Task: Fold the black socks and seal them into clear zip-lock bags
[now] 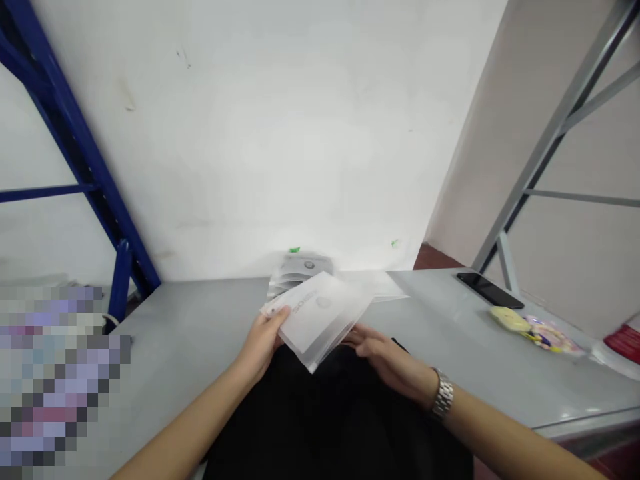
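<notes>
The left hand (pixel 265 337) is gripping a frosted pouch (pixel 320 317) at its left corner, the thumb pressing flat on the smooth face and the fingers tucking beneath. The pouch, a thin, milky plastic rectangle, is tilting above the grey worktop (pixel 210 320), one corner pointing down toward the person's body. Faint grey lettering and a round mark are showing on it (the print is too blurred to read fully). The right hand (pixel 377 350) is curling its fingers by the pouch's lower right edge; whether they are pinching it, I cannot tell. A metal-link watch (pixel 443 395) is circling that wrist.

Just behind, a layered stack of similar pouches (pixel 300 265) is resting near the white wall (pixel 300 133), and a flat translucent sheet (pixel 390 287) is lying beside it. Soft-looking black material (pixel 340 420) is spreading below the hands. Farther right, a glossy black phone (pixel 490 290) is lying near a yellow item (pixel 510 319) and a rounded, multicoloured piece (pixel 553 335).
</notes>
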Tool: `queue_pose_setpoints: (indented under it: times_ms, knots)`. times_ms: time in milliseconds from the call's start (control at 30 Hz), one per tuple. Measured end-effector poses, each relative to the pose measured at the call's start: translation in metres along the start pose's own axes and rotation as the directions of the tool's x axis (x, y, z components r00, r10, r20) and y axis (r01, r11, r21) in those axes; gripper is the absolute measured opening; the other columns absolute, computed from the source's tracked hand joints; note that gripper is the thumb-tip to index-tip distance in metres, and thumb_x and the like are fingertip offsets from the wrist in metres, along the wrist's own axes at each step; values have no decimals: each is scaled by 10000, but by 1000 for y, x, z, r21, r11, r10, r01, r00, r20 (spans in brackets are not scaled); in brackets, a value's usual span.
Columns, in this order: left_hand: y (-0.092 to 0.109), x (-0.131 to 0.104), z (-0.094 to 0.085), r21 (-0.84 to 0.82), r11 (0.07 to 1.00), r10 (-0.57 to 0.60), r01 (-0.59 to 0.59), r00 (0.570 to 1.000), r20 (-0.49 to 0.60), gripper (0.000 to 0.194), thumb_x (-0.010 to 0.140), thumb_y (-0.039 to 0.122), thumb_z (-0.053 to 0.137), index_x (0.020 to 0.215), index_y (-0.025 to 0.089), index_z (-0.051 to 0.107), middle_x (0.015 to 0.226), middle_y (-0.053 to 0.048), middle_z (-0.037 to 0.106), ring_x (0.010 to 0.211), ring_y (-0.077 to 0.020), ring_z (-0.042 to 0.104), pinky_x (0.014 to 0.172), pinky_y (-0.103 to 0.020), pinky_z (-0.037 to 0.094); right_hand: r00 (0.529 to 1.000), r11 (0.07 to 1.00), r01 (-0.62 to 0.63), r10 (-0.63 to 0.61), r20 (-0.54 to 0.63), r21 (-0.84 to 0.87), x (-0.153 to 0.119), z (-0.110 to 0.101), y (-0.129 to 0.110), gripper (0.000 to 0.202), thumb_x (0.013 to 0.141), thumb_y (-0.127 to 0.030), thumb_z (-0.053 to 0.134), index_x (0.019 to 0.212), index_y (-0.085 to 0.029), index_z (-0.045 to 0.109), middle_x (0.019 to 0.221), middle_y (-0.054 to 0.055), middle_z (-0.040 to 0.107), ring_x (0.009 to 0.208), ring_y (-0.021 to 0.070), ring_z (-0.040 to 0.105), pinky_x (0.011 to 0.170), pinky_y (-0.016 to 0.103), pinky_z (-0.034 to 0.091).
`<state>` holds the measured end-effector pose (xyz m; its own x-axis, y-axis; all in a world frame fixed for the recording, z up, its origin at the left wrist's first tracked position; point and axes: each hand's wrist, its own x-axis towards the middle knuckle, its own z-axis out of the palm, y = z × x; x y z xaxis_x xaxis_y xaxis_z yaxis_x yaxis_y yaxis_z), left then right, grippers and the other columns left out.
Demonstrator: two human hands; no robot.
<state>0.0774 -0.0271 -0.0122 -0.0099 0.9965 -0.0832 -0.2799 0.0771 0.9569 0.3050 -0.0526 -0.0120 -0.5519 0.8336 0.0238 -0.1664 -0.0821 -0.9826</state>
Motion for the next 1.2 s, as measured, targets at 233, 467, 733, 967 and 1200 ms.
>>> queue_pose_setpoints:
  times_ms: [233,467,733,967,1200]
  knots:
    - [5,-18,-4,447,836,-82,-320,731,677,955,492,511,816,1325,238,436,1356,-114,486,1243,-332,433,1052,-460,315,788,961,134,45,-614,243,39,-51,-3,92,720,-183,633,749,-191,546,645,-16,583,520,99,568,462,204,475]
    - [-18,-22,4,719,475,-166,-507,751,639,840,625,468,738,1367,259,405,1425,-92,414,1320,-358,305,1081,-491,232,510,958,248,-2,-860,144,46,-130,3,160,776,-130,566,718,-221,447,608,-33,548,642,134,644,656,247,573]
    - [-20,20,-4,715,514,-37,-475,820,572,600,701,338,689,1267,231,520,1317,-75,540,1215,-308,462,1042,-420,312,657,989,0,112,-746,148,63,-148,10,65,824,-191,575,817,-136,541,775,55,639,795,167,663,716,285,574]
    - [-2,29,-24,645,690,-200,-328,770,606,635,589,228,763,1195,220,572,1178,-28,645,1078,-265,583,955,-364,419,534,977,-174,-9,-845,-120,31,-136,0,399,735,-331,653,1067,-160,513,784,58,595,654,181,604,594,294,534]
    - [1,23,-10,509,820,25,-262,905,425,410,750,436,634,1086,200,623,1115,-56,656,1078,-268,573,964,-379,400,947,693,-153,-100,-304,-704,-7,-46,6,530,699,-372,662,1184,-206,530,966,44,626,878,201,579,831,336,456]
